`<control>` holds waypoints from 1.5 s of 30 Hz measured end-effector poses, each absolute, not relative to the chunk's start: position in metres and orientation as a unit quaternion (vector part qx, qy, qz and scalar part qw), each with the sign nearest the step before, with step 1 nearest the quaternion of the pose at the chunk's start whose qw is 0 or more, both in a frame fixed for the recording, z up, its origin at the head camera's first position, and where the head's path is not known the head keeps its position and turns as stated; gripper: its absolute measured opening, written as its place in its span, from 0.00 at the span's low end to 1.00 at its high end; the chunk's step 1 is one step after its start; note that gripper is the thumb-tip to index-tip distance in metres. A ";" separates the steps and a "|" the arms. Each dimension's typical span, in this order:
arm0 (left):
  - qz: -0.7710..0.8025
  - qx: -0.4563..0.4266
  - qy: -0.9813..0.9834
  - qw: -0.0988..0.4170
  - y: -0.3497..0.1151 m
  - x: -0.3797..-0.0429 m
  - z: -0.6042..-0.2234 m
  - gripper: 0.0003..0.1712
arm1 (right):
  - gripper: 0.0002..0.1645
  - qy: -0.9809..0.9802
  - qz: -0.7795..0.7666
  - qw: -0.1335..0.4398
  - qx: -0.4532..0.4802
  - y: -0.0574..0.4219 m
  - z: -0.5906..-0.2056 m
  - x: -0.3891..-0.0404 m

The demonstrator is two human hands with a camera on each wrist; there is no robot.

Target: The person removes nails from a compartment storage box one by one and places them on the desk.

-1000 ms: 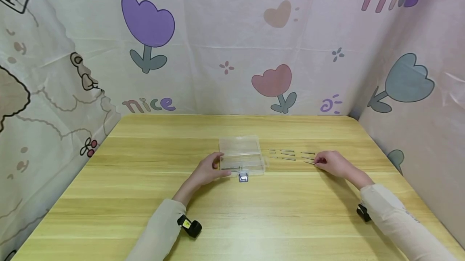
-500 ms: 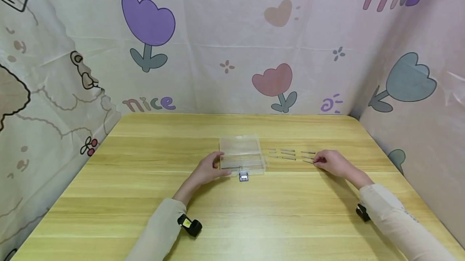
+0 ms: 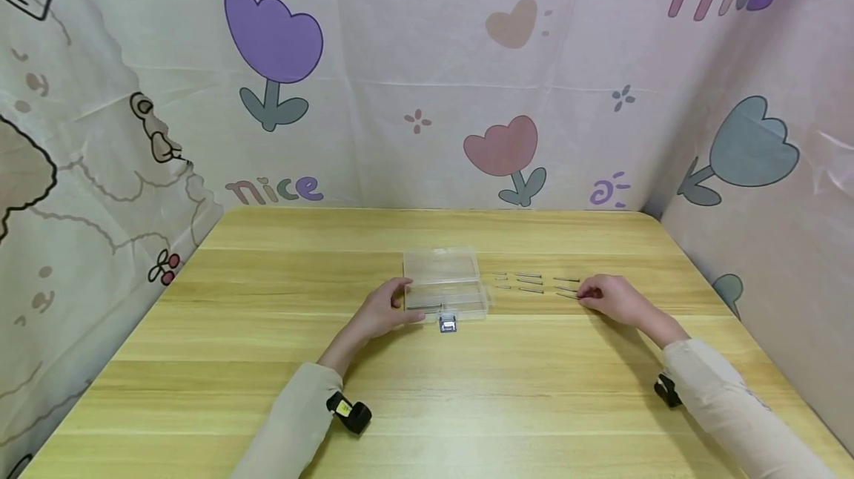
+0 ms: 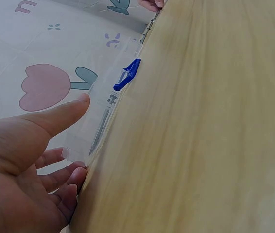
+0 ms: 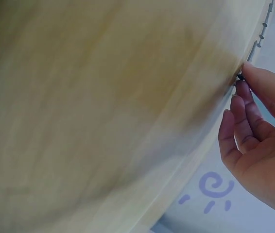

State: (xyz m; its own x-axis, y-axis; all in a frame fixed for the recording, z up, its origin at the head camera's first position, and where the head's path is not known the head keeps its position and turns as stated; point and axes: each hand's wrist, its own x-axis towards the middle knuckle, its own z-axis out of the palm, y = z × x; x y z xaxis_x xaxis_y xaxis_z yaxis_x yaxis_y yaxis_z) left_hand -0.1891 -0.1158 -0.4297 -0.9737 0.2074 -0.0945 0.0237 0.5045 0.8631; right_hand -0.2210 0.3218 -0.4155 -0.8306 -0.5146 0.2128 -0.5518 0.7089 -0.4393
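A clear plastic box (image 3: 479, 310) stands on the table, its lid (image 3: 440, 268) folded back and a blue latch (image 4: 128, 75) hanging at its front. One long nail (image 3: 425, 307) lies in its front compartment. My left hand (image 3: 382, 308) holds the box by its left end, thumb at the front corner and fingers round the side. Right of the box, my right hand (image 3: 617, 301) pinches the head end of a thin metal nail (image 3: 566, 296) between thumb and forefinger, low over the tabletop. In the right wrist view a dark nail head (image 5: 240, 76) shows at the fingertips.
Several short nails (image 3: 502, 279) and several mid-length nails (image 3: 530, 282) lie in columns right of the box. Longer nails (image 3: 565, 279) lie just behind the pinched one. A printed cloth (image 3: 400, 56) hangs behind the wooden table (image 3: 427, 397).
Both hands stay almost where they were. The pinched nail and right fingertips shift very slightly; the box stays in place under my left hand.
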 end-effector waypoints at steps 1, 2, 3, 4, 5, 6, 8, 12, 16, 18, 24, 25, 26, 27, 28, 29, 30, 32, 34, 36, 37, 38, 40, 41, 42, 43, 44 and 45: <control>0.493 0.067 0.862 0.093 -0.116 -0.189 -0.430 0.44 | 0.03 -0.926 0.247 0.034 0.285 0.322 -0.415 -0.221; 0.493 0.067 0.862 0.093 -0.115 -0.189 -0.429 0.44 | 0.02 -0.928 0.243 0.030 0.279 0.321 -0.414 -0.221; 0.493 0.066 0.863 0.093 -0.115 -0.189 -0.429 0.44 | 0.02 -0.935 0.236 0.019 0.264 0.319 -0.411 -0.219; 0.493 0.066 0.862 0.093 -0.115 -0.189 -0.429 0.44 | 0.02 -0.938 0.232 0.013 0.256 0.318 -0.410 -0.218; 0.494 0.065 0.862 0.094 -0.115 -0.189 -0.428 0.44 | 0.03 -0.941 0.227 0.008 0.251 0.317 -0.409 -0.218; 0.494 0.065 0.862 0.094 -0.115 -0.189 -0.428 0.44 | 0.03 -0.944 0.226 0.002 0.242 0.317 -0.408 -0.218; 0.494 0.065 0.861 0.096 -0.115 -0.189 -0.428 0.44 | 0.03 -0.946 0.225 -0.002 0.232 0.316 -0.406 -0.219; 0.491 0.069 0.863 0.098 -0.116 -0.190 -0.428 0.45 | 0.04 -0.948 0.224 0.010 0.226 0.312 -0.402 -0.222; 0.492 0.069 0.862 0.097 -0.117 -0.191 -0.429 0.45 | 0.04 -0.947 0.224 0.019 0.230 0.299 -0.393 -0.223; 0.493 0.067 0.863 0.095 -0.117 -0.191 -0.428 0.44 | 0.05 -0.944 0.234 0.019 0.234 0.288 -0.387 -0.222; 0.488 0.065 0.866 0.089 -0.116 -0.191 -0.427 0.45 | 0.05 -0.931 0.256 0.010 0.258 0.251 -0.379 -0.221; 0.487 0.066 0.866 0.089 -0.115 -0.191 -0.427 0.45 | 0.05 -0.929 0.255 0.005 0.267 0.244 -0.379 -0.221; 0.486 0.067 0.867 0.088 -0.115 -0.191 -0.427 0.46 | 0.05 -0.926 0.252 0.000 0.280 0.237 -0.379 -0.221; 0.485 0.067 0.868 0.088 -0.115 -0.191 -0.428 0.46 | 0.05 -0.924 0.249 -0.005 0.292 0.230 -0.380 -0.221; 0.483 0.067 0.868 0.087 -0.115 -0.191 -0.428 0.47 | 0.05 -0.920 0.244 -0.008 0.306 0.223 -0.380 -0.221; 0.482 0.067 0.869 0.086 -0.115 -0.192 -0.428 0.47 | 0.05 -0.917 0.240 -0.010 0.319 0.217 -0.380 -0.221; 0.482 0.067 0.870 0.085 -0.115 -0.192 -0.429 0.47 | 0.05 -0.914 0.231 -0.009 0.333 0.210 -0.380 -0.222; 0.479 0.068 0.872 0.083 -0.115 -0.192 -0.430 0.47 | 0.05 -0.906 0.223 -0.008 0.359 0.196 -0.379 -0.222; 0.477 0.069 0.872 0.082 -0.115 -0.192 -0.430 0.47 | 0.05 -0.900 0.215 -0.011 0.378 0.183 -0.378 -0.223; 0.478 0.070 0.872 0.082 -0.115 -0.192 -0.430 0.46 | 0.05 -0.894 0.209 -0.015 0.397 0.171 -0.376 -0.225; 0.479 0.070 0.871 0.081 -0.115 -0.192 -0.430 0.46 | 0.05 -0.890 0.208 -0.018 0.404 0.164 -0.375 -0.226; 0.480 0.070 0.871 0.082 -0.115 -0.192 -0.430 0.46 | 0.05 -0.887 0.205 -0.018 0.413 0.158 -0.374 -0.227; 0.480 0.069 0.871 0.081 -0.114 -0.191 -0.430 0.45 | 0.06 -0.880 0.203 -0.023 0.428 0.146 -0.371 -0.228; 0.480 0.068 0.871 0.080 -0.114 -0.191 -0.430 0.45 | 0.06 -0.878 0.203 -0.026 0.434 0.140 -0.371 -0.229; 0.480 0.068 0.871 0.079 -0.114 -0.191 -0.430 0.45 | 0.06 -0.874 0.203 -0.029 0.440 0.134 -0.371 -0.231; 0.480 0.068 0.871 0.079 -0.114 -0.191 -0.429 0.45 | 0.06 -0.872 0.205 -0.036 0.443 0.129 -0.371 -0.231; 0.479 0.069 0.872 0.078 -0.114 -0.191 -0.429 0.45 | 0.06 -0.870 0.209 -0.046 0.444 0.124 -0.371 -0.232; 0.479 0.070 0.872 0.079 -0.113 -0.191 -0.429 0.45 | 0.06 -0.869 0.214 -0.057 0.443 0.120 -0.373 -0.233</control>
State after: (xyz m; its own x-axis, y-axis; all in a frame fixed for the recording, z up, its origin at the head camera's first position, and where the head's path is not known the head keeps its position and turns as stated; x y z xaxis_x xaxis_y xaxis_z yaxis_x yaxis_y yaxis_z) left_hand -0.1906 -0.1132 -0.4289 -0.9779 0.1967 -0.0703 0.0462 0.5320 0.8455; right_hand -0.2328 0.1200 -0.3726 -0.6007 -0.7943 0.0908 -0.7456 0.5157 -0.4220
